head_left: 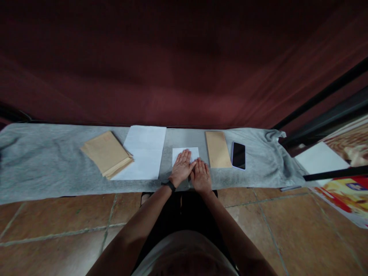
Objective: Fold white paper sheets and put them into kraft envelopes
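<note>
A small folded white sheet [178,152] lies on the grey cloth [43,161] right in front of me. My left hand [181,168] rests flat on it with fingers stretched forward, a black band on the wrist. My right hand [200,175] lies flat beside it, fingers out, pressing the sheet's near right corner. Neither hand holds anything.
Left of the hands lie a stack of white paper [143,151] and a pile of brown envelopes [107,153]. To the right sit one brown envelope [217,148] and a dark phone [238,155]. Dark red curtain behind. Another person's hand [356,155] shows at far right.
</note>
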The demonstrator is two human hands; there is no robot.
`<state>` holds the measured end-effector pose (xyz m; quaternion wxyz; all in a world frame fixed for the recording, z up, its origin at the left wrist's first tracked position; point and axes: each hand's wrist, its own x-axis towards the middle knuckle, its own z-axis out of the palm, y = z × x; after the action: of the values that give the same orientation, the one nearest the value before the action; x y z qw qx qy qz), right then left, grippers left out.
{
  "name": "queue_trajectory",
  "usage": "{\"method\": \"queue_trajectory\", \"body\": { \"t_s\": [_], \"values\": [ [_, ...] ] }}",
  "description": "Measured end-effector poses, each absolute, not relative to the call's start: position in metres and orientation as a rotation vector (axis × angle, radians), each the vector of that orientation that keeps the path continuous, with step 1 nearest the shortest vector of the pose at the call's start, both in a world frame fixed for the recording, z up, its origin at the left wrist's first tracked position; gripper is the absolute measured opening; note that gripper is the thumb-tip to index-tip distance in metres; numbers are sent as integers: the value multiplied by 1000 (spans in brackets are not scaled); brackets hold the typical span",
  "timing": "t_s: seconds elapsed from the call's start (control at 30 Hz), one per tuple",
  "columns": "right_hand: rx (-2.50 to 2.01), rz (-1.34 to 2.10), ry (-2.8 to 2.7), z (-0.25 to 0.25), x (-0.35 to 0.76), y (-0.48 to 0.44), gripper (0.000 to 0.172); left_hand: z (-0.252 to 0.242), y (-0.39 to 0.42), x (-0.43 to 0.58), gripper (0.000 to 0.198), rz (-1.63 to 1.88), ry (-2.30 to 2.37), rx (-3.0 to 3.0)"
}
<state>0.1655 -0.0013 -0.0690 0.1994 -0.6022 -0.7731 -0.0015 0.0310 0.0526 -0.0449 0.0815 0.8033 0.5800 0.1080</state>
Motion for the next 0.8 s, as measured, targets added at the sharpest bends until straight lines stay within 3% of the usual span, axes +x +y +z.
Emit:
{"method": "queue_trajectory", "body": {
  "t_s": [0.17,0.5,0.8],
  "values": [
    [-1676,23,-2133,-69,166,-2,60,-51,57,15,63,324,1859,2377],
    [-1559,174,-2235,-49,161,45,46,-47,55,12,61,272,1887,2395],
    [-1691,26,-2169,-65,152,61,56,-49,59,8,62,289,1971,2306]
  ]
}}
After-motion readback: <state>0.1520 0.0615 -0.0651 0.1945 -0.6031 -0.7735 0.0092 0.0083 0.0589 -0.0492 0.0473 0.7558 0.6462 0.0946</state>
